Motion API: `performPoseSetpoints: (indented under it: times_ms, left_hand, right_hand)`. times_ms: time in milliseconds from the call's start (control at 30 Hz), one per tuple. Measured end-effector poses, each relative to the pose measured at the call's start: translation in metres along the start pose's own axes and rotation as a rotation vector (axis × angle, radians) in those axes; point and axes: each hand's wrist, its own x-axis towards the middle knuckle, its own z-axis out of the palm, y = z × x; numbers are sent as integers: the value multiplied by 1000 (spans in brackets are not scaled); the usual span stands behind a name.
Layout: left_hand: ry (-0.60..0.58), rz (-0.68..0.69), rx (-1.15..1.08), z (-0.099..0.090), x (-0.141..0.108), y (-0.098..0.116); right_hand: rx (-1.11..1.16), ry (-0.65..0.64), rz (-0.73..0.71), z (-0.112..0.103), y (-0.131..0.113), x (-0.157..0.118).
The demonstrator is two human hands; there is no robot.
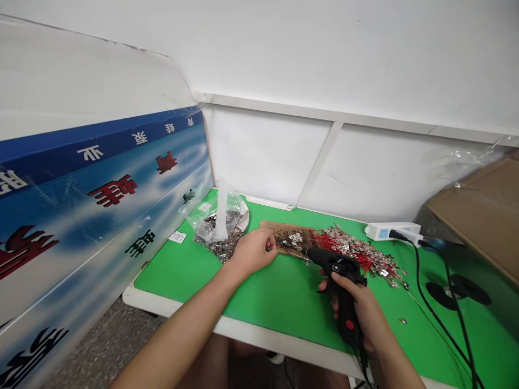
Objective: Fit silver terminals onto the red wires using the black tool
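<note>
My right hand (pixel 367 308) grips a black soldering gun (pixel 334 262) by its handle, with the tip pointing left over a scorched brown board (pixel 288 227). At the board's left end, my left hand (pixel 255 250) is closed in a pinch. Whatever sits between its fingertips is too small to make out. Small metal pieces (pixel 295 238) lie on the board near the gun's tip. To the right spreads a heap of small metal parts with red wires (pixel 365 253).
A clear plastic bag (pixel 227 210) of small metal parts lies left of my left hand, near a white label (pixel 177 237). At right are a white power strip (pixel 383 231), black cables (pixel 419 281), a dark spool (pixel 441 294) and a cardboard box (pixel 478 205). A printed panel (pixel 121 189) borders the green tabletop (pixel 194 275).
</note>
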Motion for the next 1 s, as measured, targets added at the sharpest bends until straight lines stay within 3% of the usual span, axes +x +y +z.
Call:
performPoseSetpoints:
  times_ms: [433,1000]
  left_hand:
    - [-1,-34,31,1,2,3]
    - [12,-42,37,4,2,0]
  right_hand:
    - [44,31,2,6,-7,-5]
    - [19,-3,9,0,2,-1]
